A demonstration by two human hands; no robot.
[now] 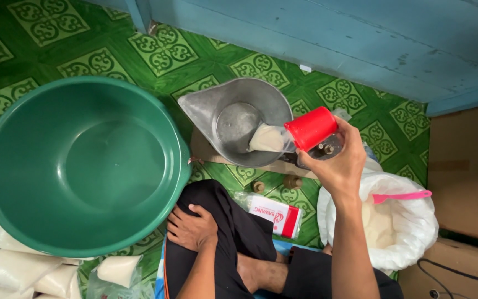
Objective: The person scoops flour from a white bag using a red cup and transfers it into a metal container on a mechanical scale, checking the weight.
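My right hand [336,160] grips a red cup [311,128] tipped on its side toward a metal scale pan [225,105]. A small clear bag of white powder [266,138] lies in the pan at the cup's mouth. My left hand [191,227] rests flat on my knee, over black trousers, holding nothing. A wooden scale base [208,155] sits under the pan.
A big green plastic basin [84,160] fills the left. Several filled bags of white powder [23,271] lie at the lower left. A white sack of powder [410,221] with a pink scoop [402,196] stands at right. A red-and-white packet [278,216] lies on the green patterned floor.
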